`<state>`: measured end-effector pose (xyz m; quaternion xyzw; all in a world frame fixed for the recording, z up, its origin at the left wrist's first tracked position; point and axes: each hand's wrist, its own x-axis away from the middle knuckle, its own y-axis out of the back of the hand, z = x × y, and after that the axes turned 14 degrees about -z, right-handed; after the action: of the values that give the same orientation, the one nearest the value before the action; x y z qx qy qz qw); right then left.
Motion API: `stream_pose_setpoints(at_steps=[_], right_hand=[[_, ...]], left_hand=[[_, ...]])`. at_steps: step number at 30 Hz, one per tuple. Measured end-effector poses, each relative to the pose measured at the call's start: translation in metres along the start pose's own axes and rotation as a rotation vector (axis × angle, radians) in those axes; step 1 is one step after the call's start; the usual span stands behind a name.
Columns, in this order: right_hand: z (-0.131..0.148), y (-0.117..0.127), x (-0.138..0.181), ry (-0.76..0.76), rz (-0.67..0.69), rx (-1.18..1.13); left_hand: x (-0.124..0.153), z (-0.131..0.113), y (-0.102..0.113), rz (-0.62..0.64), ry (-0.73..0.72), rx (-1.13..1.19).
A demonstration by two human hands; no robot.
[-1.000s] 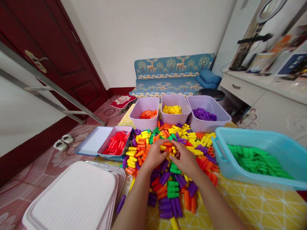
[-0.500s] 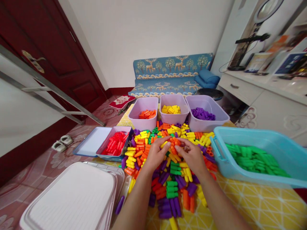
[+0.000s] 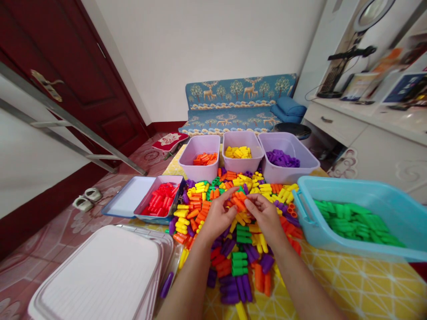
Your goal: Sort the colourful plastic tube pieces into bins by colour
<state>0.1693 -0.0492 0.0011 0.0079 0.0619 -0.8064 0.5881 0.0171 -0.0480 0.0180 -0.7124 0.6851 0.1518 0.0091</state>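
Note:
Over the middle of a mixed heap, my left hand [image 3: 218, 215] and my right hand [image 3: 266, 217] meet around a small cluster of orange plastic tube pieces [image 3: 239, 202]. My right thumb and fingers pinch the cluster's right side. My left index finger reaches over its far side, with the thumb nearer me; part of that grip is hidden. Beneath and around lie short tube-like pieces in several colours, among them green pieces [image 3: 239, 264], purple pieces [image 3: 230, 289] and yellow pieces [image 3: 182, 220]. Many are joined side by side in rows.
Behind the heap stand lilac bins of orange [image 3: 199, 172], yellow [image 3: 242, 165] and purple pieces [image 3: 288, 175]. A blue tub [image 3: 333, 246] of green pieces is right; a tin [image 3: 156, 218] of red ones is left. White lids [image 3: 100, 271] lie front left. A yellow cloth [image 3: 367, 280] covers the table.
The orange pieces between my hands have turned and show more of their length. My left thumb has drawn back toward me, and my right hand has shifted slightly left.

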Motion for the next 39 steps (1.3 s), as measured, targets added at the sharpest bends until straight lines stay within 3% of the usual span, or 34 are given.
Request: stream_pose_setpoints(at_steps=[5, 10, 12, 15, 21, 24, 28, 33, 36, 39], right_hand=[[0.002, -0.001, 0.003, 0.006, -0.100, -0.032], [-0.005, 0.000, 0.003, 0.006, -0.242, -0.048], [-0.007, 0.000, 0.003, 0.010, -0.204, -0.034], [-0.007, -0.002, 0.005, 0.030, -0.102, -0.022], [-0.009, -0.001, 0.005, 0.057, -0.110, 0.024], [-0.012, 0.001, 0.004, 0.071, -0.089, -0.001], [-0.017, 0.001, 0.003, 0.084, -0.077, -0.025], [-0.017, 0.000, 0.005, 0.072, -0.080, -0.043], [-0.016, -0.001, 0.006, 0.076, -0.090, -0.048], [-0.017, -0.001, 0.007, 0.085, -0.092, -0.051]], left_hand=[[-0.002, 0.004, 0.003, 0.001, 0.035, 0.060], [-0.011, 0.013, 0.016, -0.196, 0.090, 0.013], [-0.014, 0.014, 0.020, -0.224, 0.139, 0.009], [-0.012, 0.010, 0.018, -0.123, 0.192, 0.022], [-0.002, 0.009, 0.002, -0.023, 0.092, -0.051], [-0.005, 0.010, 0.002, -0.086, 0.062, -0.083], [-0.031, -0.010, 0.025, -0.381, -0.047, -0.247], [-0.098, -0.036, 0.069, -0.669, -0.250, -0.637], [-0.132, -0.027, 0.081, -0.613, -0.257, -0.807], [-0.134, -0.008, 0.078, -0.533, -0.362, -0.831]])
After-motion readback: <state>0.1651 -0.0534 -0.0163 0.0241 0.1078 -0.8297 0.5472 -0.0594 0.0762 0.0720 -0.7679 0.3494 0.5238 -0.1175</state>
